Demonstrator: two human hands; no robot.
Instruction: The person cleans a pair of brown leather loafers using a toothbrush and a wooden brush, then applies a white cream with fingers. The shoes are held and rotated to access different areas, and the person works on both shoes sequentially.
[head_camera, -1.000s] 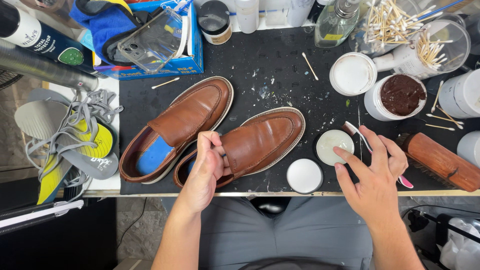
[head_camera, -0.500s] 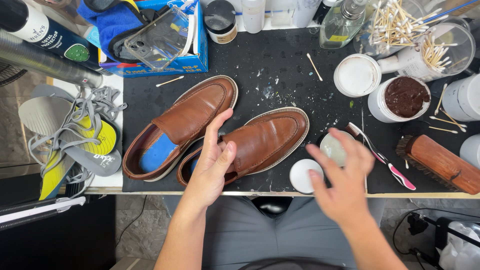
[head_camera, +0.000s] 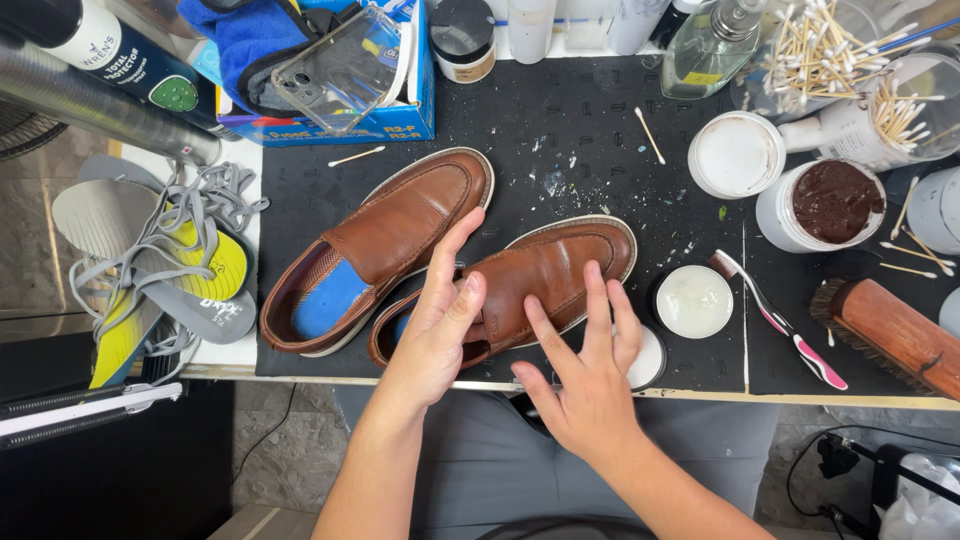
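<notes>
Handling a brown leather loafer (head_camera: 540, 285) on a black work mat (head_camera: 600, 150), both hands on the near shoe.

Left hand (head_camera: 440, 320) lay over the shoe's opening, fingers loosely curled on the upper, thumb raised; not a firm grip. Right hand (head_camera: 590, 375) had fingers spread and extended, tips resting on the shoe's side near the sole, grasping nothing. Near loafer sat at the mat's front edge, toe pointing up-right. Second brown loafer (head_camera: 385, 245) with a blue insole lay just beside it, to the left, roughly parallel. Small open tin of pale wax (head_camera: 694, 301) stood right of the toe, a toothbrush (head_camera: 775, 320) beyond that, then a wooden brush (head_camera: 890, 335). Open jar of dark brown polish (head_camera: 833, 203) stood further back, its white lid (head_camera: 735, 155) beside it. Grey laces and insoles (head_camera: 170, 260) lay off the mat, far left.
</notes>
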